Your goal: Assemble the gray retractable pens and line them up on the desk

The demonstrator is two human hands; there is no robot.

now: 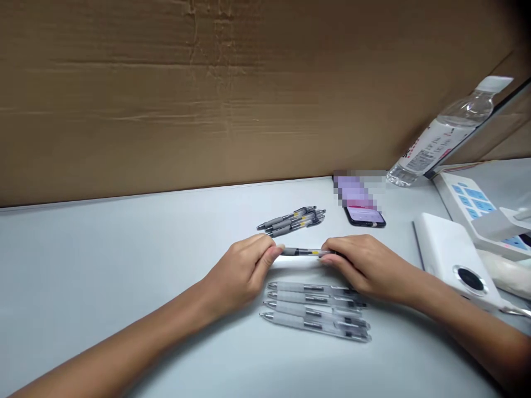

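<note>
A pen [305, 252] with a dark grip and a yellow mark on its clear barrel is held level between my two hands. My left hand [244, 268] pinches its grip end, and the tip is hidden in the fingers. At the other end, my right hand [365, 265] is closed round the pen's top. Just below them, several clear pens [315, 312] with whitish grips lie side by side, tips to the left. A small pile of dark-gripped pens [294, 220] rests behind my left hand.
A phone [365, 213] lies towards the back, its screen partly blurred. A clear water bottle [452, 132], a white power strip [464, 193] and a white device [456, 260] with a round black spot stand at the right. Brown cardboard [166, 99] walls the table's back.
</note>
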